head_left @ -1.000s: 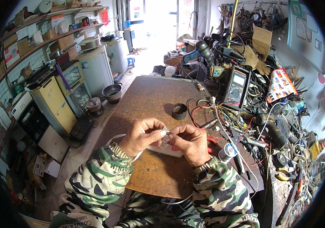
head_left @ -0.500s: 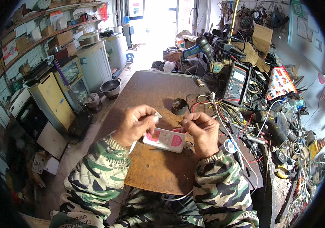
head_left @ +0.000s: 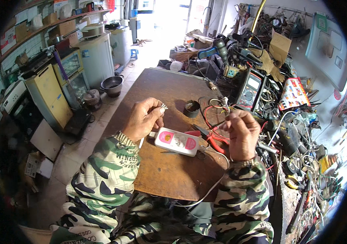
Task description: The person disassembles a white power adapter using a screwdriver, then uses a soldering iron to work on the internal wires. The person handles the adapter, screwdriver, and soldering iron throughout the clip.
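Head view: left hand (head_left: 143,120) fingers pinch a small metal part (head_left: 163,107); right hand (head_left: 241,134) fingers curl closed.

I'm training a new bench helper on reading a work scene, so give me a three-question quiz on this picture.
1. True or false: the left hand pinches a small silvery metal part in its fingertips.
2. What lies on the wooden table between the two hands?
A. a yellow torch
B. a white power strip with pink ends
C. a glass jar
3. Fill in: just beside the right hand lie pliers with ____ handles.

Key: 1 true; 2 B; 3 red.
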The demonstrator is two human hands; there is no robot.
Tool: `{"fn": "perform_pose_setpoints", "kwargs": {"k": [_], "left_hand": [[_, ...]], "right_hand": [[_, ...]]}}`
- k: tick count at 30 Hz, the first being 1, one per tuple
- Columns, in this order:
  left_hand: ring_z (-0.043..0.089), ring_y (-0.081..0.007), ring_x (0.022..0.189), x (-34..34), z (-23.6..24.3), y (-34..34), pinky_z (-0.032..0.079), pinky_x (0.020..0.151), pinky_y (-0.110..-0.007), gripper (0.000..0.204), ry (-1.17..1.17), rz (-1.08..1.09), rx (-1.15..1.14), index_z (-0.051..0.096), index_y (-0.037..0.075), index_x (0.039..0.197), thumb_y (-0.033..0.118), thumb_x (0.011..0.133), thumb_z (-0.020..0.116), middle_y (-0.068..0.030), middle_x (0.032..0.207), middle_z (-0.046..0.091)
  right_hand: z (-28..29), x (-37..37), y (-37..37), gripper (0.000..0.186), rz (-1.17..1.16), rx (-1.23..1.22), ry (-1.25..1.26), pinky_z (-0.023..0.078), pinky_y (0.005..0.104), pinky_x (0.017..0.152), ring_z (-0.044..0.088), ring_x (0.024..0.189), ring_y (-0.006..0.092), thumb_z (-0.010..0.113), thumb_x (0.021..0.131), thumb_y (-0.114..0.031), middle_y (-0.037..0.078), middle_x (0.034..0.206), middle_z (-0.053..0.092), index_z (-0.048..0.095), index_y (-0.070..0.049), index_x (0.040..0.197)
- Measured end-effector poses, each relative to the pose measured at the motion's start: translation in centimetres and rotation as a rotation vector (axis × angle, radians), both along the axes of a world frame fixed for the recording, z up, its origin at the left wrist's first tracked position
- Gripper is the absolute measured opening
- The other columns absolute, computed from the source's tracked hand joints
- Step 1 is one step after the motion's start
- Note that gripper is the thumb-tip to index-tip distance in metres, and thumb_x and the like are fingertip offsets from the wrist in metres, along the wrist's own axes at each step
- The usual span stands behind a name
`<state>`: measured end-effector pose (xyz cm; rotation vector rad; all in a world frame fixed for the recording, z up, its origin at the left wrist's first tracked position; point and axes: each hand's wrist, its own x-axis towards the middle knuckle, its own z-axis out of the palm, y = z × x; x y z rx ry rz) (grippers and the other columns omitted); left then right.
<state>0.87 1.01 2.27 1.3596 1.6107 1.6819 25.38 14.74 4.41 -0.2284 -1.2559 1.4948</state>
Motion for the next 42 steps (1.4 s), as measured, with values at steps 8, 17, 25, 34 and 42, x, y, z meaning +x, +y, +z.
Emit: {"fn": "perform_pose_setpoints", "kwargs": {"k": [8, 17, 25, 34, 42], "left_hand": [[0.064, -0.0129, 0.064, 0.4, -2.7, 1.7, 0.049, 0.056, -0.030, 0.009, 0.156, 0.053, 0.105, 0.061, -0.003, 0.095, 0.005, 0.093, 0.063, -0.0094, 0.073, 0.064], [0.069, -0.0272, 0.071, 0.0, -3.8, 2.0, 0.052, 0.063, -0.037, 0.010, 0.418, 0.171, 0.140, 0.062, -0.001, 0.096, 0.005, 0.089, 0.067, -0.0166, 0.081, 0.068], [0.058, -0.0104, 0.072, 0.9, -2.7, 1.2, 0.050, 0.065, -0.030, 0.008, 0.319, 0.115, 0.138, 0.060, -0.005, 0.094, 0.003, 0.092, 0.061, -0.0075, 0.079, 0.064], [0.069, -0.0239, 0.074, 1.5, -2.7, 1.0, 0.053, 0.065, -0.035, 0.010, 0.364, 0.190, 0.112, 0.062, -0.005, 0.093, 0.003, 0.089, 0.066, -0.0162, 0.082, 0.068], [0.069, -0.0339, 0.076, 1.9, -2.0, 0.9, 0.053, 0.065, -0.039, 0.011, 0.324, 0.157, 0.093, 0.060, -0.002, 0.093, 0.004, 0.088, 0.068, -0.0194, 0.084, 0.068]], "right_hand": [[4.2, 8.8, 2.8, 0.010, -0.174, 0.204, -0.451, 0.054, 0.0258, 0.062, 0.061, 0.064, 0.0109, 0.068, 0.090, -0.007, 0.005, 0.077, 0.067, 0.069, 0.003, 0.089], [5.3, 9.4, 5.6, 0.024, -0.303, 0.437, -1.204, 0.054, 0.0314, 0.059, 0.067, 0.063, 0.0163, 0.068, 0.086, -0.018, 0.013, 0.073, 0.070, 0.072, 0.006, 0.092], [1.9, -0.3, 16.0, 0.030, -0.421, 0.851, -1.360, 0.054, 0.0503, 0.069, 0.068, 0.075, 0.0453, 0.066, 0.080, -0.023, 0.031, 0.076, 0.065, 0.070, 0.006, 0.083], [-0.9, -6.5, 19.9, 0.034, -0.504, 0.696, -1.764, 0.057, 0.0481, 0.073, 0.071, 0.084, 0.0394, 0.073, 0.080, -0.030, 0.027, 0.086, 0.069, 0.070, 0.004, 0.085], [-1.6, -6.6, 23.5, 0.026, -0.670, 0.595, -1.401, 0.054, 0.0499, 0.076, 0.067, 0.088, 0.0465, 0.069, 0.083, -0.021, 0.031, 0.090, 0.067, 0.069, 0.003, 0.092]]}}
